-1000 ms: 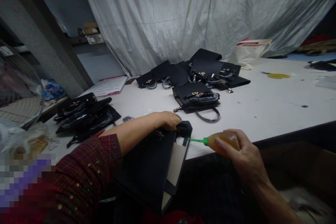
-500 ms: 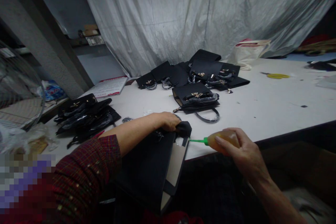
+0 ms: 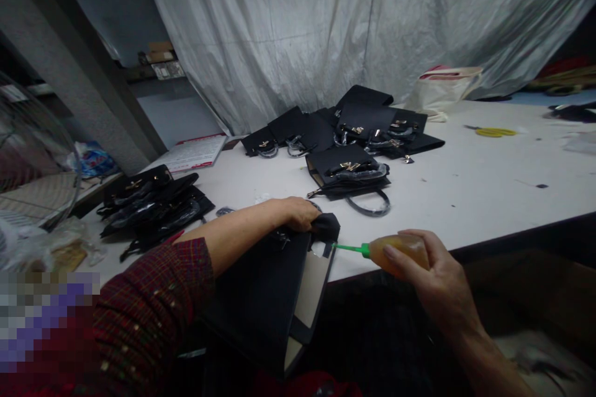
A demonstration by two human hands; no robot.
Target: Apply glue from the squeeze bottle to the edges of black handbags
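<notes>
A black handbag (image 3: 254,298) lies at the near edge of the table, partly over it, its beige inner side showing on the right. My left hand (image 3: 302,213) is closed on the bag's far end, beside a folded black flap (image 3: 326,227); its fingertips are partly hidden. In my right hand (image 3: 433,267) is a squeeze bottle (image 3: 400,254) of amber liquid, probably glue, held on its side. Its thin green nozzle (image 3: 347,247) points left, the tip at the bag's edge just below the flap.
Another black handbag (image 3: 347,167) with gold hardware sits just beyond, before a heap of similar bags (image 3: 367,118). More black bags (image 3: 153,205) are piled at left. Yellow-handled scissors (image 3: 496,132), a cloth bag (image 3: 447,90) and printed sheets (image 3: 198,154) lie on the white table (image 3: 488,180).
The bottle's nozzle tip has shifted slightly left and up along the bag's edge. My left hand and the handbag stay almost where they were.
</notes>
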